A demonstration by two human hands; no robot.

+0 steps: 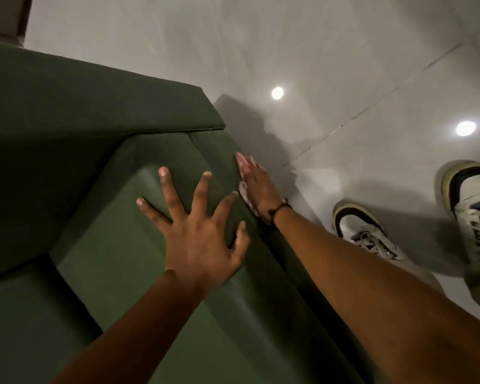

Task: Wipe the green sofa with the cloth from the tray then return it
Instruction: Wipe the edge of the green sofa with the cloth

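Observation:
The green sofa (100,189) fills the left and lower middle of the view, seen from above its armrest. My left hand (197,234) lies flat on top of the armrest with its fingers spread and nothing in it. My right hand (258,187) presses a pale pink cloth (243,164) against the armrest's outer side. Only a strip of the cloth shows along the fingers; the rest is hidden under the palm. The tray is out of view.
Glossy grey floor tiles (344,65) lie to the right of the sofa and reflect two ceiling lights. My two white sneakers (369,231) stand on the floor at the right. A brown piece of furniture (9,15) shows at the top left corner.

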